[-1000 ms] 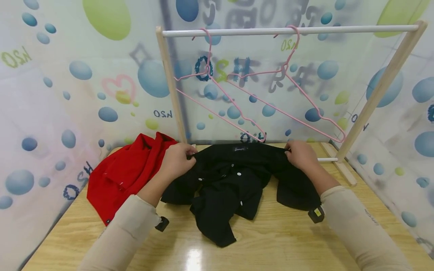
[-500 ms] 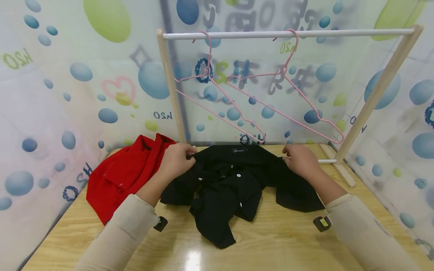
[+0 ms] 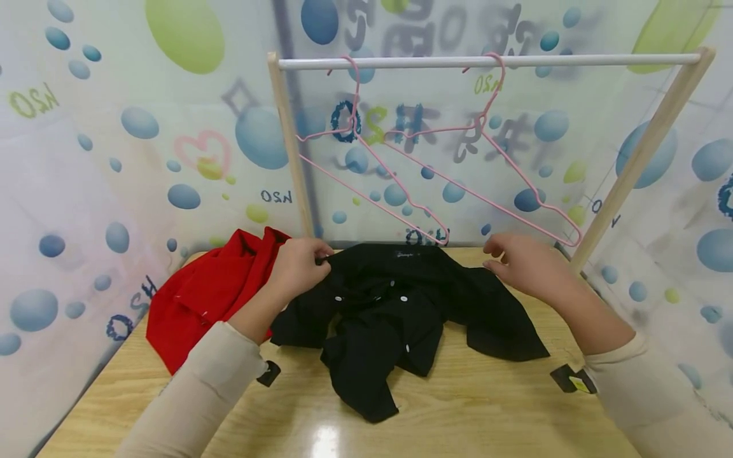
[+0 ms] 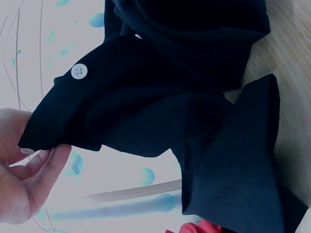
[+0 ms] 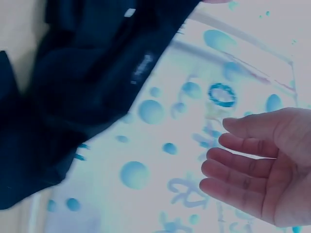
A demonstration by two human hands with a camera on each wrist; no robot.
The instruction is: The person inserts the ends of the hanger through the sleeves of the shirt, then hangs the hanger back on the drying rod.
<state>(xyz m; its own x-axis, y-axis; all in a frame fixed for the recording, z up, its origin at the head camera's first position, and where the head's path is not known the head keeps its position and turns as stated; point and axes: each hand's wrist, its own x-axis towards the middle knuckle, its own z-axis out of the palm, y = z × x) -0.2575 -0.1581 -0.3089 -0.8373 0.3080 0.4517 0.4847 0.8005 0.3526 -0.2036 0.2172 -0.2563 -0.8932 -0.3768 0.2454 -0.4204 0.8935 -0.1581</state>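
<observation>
A black buttoned shirt (image 3: 366, 337) lies crumpled on the table, its label and white buttons showing. My left hand (image 3: 299, 267) pinches the shirt's upper left edge; in the left wrist view that hand (image 4: 29, 174) has its thumb and fingers on a corner near a white button (image 4: 79, 71). To the right of the shirt, my right hand (image 3: 529, 264) is off the cloth. In the right wrist view this hand (image 5: 262, 165) holds nothing, its fingers loosely extended and apart from the black shirt (image 5: 97, 73).
A red garment (image 3: 212, 292) lies folded at the left, beside my left forearm. Behind the shirt stands a rack with a white rail (image 3: 424, 62) and wooden posts. Two pink hangers (image 3: 395, 181) hang from it. The wooden table (image 3: 458, 413) extends toward me.
My right hand has let go of the shirt's right side and moved right, its fingers loosening. The shirt's right part has settled lower. My left hand keeps its pinch, almost unmoved.
</observation>
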